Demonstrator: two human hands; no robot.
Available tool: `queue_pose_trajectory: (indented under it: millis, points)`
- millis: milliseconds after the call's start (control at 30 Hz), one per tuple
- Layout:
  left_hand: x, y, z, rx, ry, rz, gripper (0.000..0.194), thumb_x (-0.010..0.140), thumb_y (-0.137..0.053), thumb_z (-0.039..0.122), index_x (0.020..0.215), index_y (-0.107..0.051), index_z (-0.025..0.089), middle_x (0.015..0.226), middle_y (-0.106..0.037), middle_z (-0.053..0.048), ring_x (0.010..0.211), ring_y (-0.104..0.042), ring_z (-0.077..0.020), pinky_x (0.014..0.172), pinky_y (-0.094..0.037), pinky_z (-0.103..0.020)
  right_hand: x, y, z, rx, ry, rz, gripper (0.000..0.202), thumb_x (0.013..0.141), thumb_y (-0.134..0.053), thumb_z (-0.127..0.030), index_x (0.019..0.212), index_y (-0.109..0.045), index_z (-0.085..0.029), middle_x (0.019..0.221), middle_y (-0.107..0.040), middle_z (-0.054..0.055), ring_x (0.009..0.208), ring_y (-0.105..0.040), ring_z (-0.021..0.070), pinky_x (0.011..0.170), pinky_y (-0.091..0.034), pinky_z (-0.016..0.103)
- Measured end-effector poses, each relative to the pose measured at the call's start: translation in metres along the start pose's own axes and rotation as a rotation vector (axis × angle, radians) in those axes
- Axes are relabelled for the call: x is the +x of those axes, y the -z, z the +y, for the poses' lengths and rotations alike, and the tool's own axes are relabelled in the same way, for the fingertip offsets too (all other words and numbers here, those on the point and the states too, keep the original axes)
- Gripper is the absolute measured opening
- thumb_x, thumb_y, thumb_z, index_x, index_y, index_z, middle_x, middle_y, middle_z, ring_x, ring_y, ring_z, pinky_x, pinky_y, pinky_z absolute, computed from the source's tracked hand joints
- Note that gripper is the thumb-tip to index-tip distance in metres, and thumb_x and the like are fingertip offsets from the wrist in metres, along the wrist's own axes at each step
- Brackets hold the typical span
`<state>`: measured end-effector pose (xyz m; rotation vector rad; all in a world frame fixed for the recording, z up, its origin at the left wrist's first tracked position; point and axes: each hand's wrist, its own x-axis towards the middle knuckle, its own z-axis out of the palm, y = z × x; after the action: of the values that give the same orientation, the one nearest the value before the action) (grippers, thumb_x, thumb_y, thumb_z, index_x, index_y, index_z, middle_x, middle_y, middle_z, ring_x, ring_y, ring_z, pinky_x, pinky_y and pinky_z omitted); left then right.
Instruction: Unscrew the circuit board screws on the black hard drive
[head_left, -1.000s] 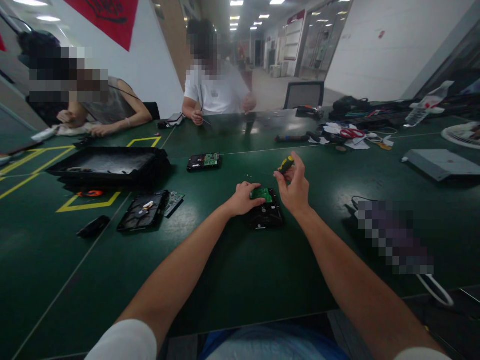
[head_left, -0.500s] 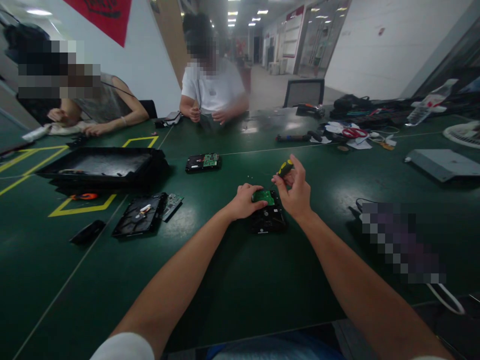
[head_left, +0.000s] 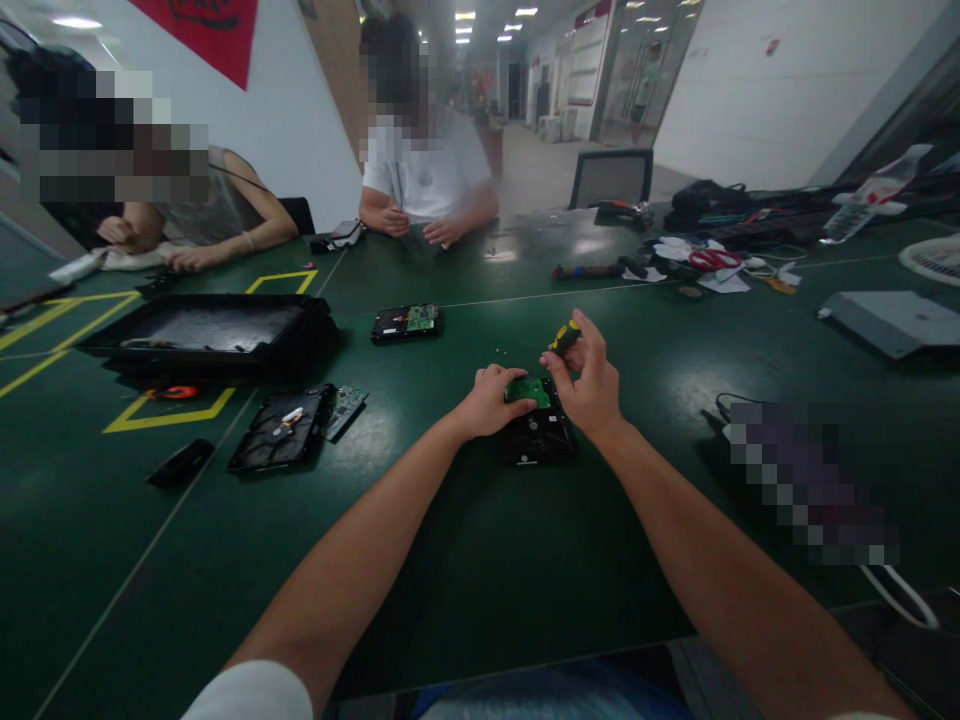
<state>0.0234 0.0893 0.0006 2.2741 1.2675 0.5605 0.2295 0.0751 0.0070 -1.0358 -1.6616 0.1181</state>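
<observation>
A black hard drive (head_left: 538, 440) lies on the green table in front of me, its green circuit board (head_left: 534, 391) facing up at the far end. My left hand (head_left: 491, 403) grips the drive's left side, with the thumb across the board. In my right hand (head_left: 589, 385) is a yellow and black screwdriver (head_left: 564, 338), pinched by the handle and tilted over the drive's far right corner. The fingers hide most of its shaft and the tip. Several tiny screws (head_left: 501, 351) lie just beyond the drive.
A second hard drive (head_left: 407, 323) lies farther off. To the left are an opened drive (head_left: 283, 428), a loose circuit board (head_left: 346, 412) and black trays (head_left: 202, 335). A grey metal case (head_left: 892, 322) stands at right. Two people sit across the table (head_left: 450, 560).
The screwdriver handle has tipped slightly to the left, along with the right fingers. My left hand stays on the hard drive. The whole view has shifted a little.
</observation>
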Motion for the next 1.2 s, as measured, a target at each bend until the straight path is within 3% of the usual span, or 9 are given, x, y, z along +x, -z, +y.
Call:
queue_pose_trajectory:
  millis: [833, 1200]
  points:
    - [-0.001, 0.0041, 0.0042, 0.005, -0.016, -0.008, 0.058, 0.091, -0.069, 0.046, 0.142, -0.061, 0.021, 0.126, -0.061, -0.014, 0.126, -0.051, -0.0352, 0.114, -0.039, -0.053, -0.0034, -0.0018, 0.0004, 0.012, 0.019, 0.001, 0.07, 0.101, -0.061, -0.044, 0.162, -0.027, -0.036, 0.137, -0.069, 0.008, 0.105, -0.077, 0.0263, 0.093, -0.067, 0.05]
    - [0.0008, 0.0012, 0.0013, 0.026, 0.033, -0.018, 0.068, 0.09, -0.07, 0.051, 0.147, -0.058, 0.017, 0.126, -0.058, -0.015, 0.123, -0.052, -0.0357, 0.111, -0.041, -0.051, -0.0027, -0.0024, 0.0001, 0.007, 0.012, -0.01, 0.07, 0.101, -0.06, -0.043, 0.162, -0.027, -0.035, 0.139, -0.068, 0.009, 0.114, -0.074, 0.0284, 0.097, -0.065, 0.05]
